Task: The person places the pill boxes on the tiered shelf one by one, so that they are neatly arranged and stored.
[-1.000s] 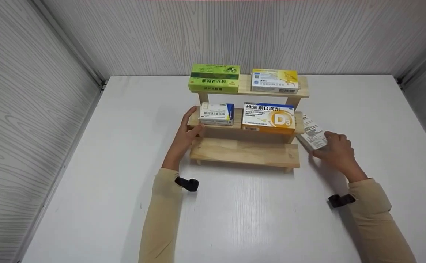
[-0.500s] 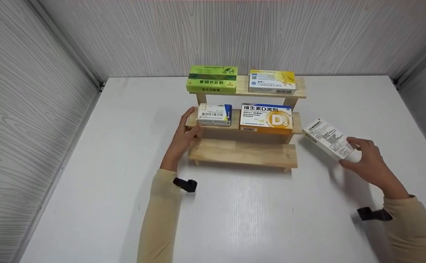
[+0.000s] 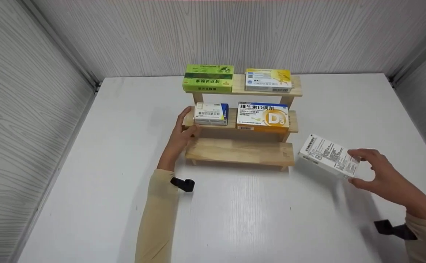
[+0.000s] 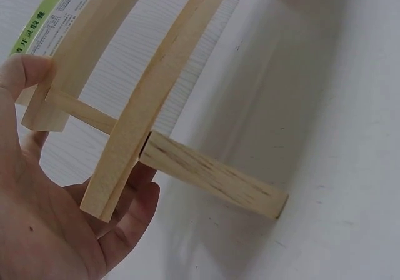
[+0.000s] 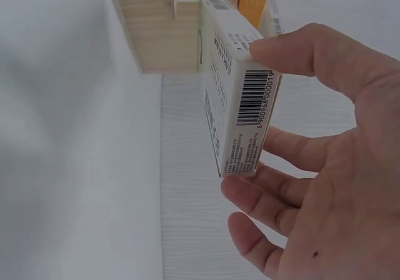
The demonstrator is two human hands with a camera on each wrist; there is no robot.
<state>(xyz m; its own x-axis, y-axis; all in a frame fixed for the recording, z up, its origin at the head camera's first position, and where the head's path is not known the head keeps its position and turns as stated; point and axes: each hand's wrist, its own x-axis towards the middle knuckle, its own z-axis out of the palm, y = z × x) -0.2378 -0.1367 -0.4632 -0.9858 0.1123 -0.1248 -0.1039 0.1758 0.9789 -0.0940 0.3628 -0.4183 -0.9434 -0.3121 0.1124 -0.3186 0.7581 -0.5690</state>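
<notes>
My right hand [image 3: 384,177] pinches a white medicine box [image 3: 330,155] between thumb and fingers, to the right of the wooden shelf rack [image 3: 240,150]. The box is raised and angled; a barcode end shows in the right wrist view, where the thumb [image 5: 284,52] lies on one edge. My left hand [image 3: 180,137] grips the left end of the middle shelf. In the left wrist view the thumb [image 4: 28,70] touches a shelf end and fingers curl behind the wood. On the middle shelf lie a small white and blue box [image 3: 211,114] and a white and orange D3 box [image 3: 262,116].
A green medicine box [image 3: 208,78] and a white and yellow box [image 3: 268,79] lie on the top shelf. The rack stands on a white table [image 3: 234,212], before a grey wood-grain back wall [image 3: 213,36]. Another such wall [image 3: 26,120] rises at the left.
My right hand has drawn the white box from beside the rack to the right and toward me, turning it. The left hand keeps its hold on the rack. The whole view has shifted slightly.
</notes>
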